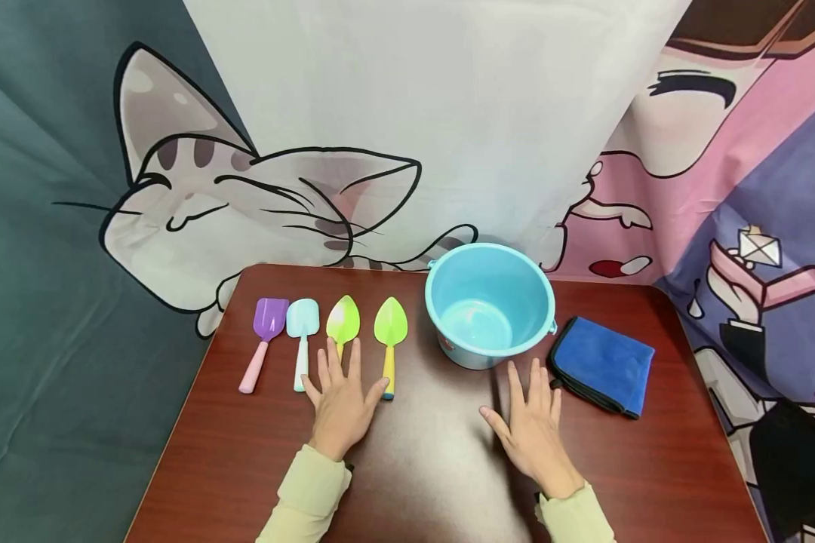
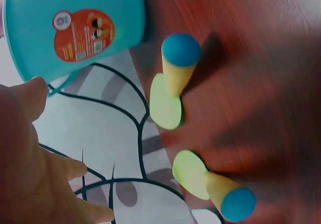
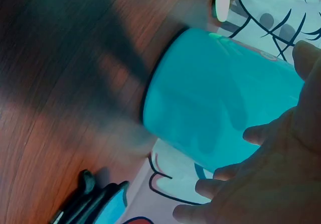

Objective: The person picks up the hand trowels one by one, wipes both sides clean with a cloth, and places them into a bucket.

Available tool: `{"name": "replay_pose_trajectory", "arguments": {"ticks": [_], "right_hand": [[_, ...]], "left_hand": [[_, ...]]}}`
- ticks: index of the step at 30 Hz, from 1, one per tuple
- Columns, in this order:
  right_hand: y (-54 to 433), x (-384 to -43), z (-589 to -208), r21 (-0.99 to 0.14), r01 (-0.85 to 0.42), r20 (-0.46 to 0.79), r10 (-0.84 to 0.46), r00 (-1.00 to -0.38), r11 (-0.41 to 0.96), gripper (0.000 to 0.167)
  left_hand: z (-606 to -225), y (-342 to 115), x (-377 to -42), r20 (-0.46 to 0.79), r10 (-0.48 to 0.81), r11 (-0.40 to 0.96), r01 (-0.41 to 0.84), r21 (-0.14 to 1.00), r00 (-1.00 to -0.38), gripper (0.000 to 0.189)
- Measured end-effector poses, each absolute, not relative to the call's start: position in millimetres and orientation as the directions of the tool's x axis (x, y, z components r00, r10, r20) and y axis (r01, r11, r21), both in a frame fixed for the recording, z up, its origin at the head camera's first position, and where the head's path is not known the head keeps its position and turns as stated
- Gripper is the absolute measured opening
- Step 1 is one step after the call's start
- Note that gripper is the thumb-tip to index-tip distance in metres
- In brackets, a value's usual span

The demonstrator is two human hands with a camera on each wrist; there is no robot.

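Note:
My left hand [image 1: 342, 411] hovers over the table with its fingers spread, holding nothing. Its fingertips reach over the handle of a green toy shovel [image 1: 342, 318], partly hiding it. A second green shovel [image 1: 390, 324], with a yellow handle tipped in blue, lies just right of that hand. To the left are a light-blue shovel [image 1: 302, 320] and a purple shovel [image 1: 269, 320] with a pink handle. My right hand [image 1: 535, 437] is also spread and holds nothing, in front of a light-blue bucket [image 1: 475, 273]. An orange label shows on the bucket's side in the left wrist view.
A folded blue cloth [image 1: 604, 366] with a dark edge lies right of the bucket. All of these rest on a reddish-brown wooden table [image 1: 421, 467]. Behind it hangs a printed curtain [image 1: 448, 90] with a cartoon cat, close to the table's back edge.

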State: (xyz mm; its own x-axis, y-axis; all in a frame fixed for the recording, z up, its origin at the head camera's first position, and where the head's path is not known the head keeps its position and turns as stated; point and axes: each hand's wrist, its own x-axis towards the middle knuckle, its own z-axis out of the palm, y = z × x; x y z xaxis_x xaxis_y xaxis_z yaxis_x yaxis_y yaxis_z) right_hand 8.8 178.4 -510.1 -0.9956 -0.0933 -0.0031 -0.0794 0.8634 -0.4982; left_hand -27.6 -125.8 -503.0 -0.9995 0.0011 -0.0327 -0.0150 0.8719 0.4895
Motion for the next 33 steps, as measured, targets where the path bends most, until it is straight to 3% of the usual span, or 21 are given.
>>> {"name": "replay_pose_trajectory", "arguments": {"ticks": [10,18,25,33], "right_hand": [[187.5,6.3,-509.7,-0.521,-0.069,0.011,-0.074,-0.997,0.851,0.085],[198.1,2.2,-508.4,-0.505,-0.025,-0.050,-0.058,-0.997,0.863,0.086],[211.9,2.0,-513.9,-0.537,-0.026,0.026,-0.014,-1.000,0.843,0.085],[233.9,1.1,-516.5,-0.535,0.021,0.006,0.029,-1.000,0.845,0.083]], "left_hand": [[-503.9,-141.5,-32.8,-0.092,-0.031,0.873,-0.072,0.483,-0.995,0.086],[-506.2,-156.6,-34.0,-0.128,-0.067,0.860,-0.122,0.496,-0.990,0.084],[-506.7,-174.2,-31.1,-0.169,-0.067,0.873,-0.140,0.467,-0.983,0.078],[-504.7,-199.9,-37.0,-0.185,-0.091,0.891,-0.163,0.424,-0.979,0.075]]}}
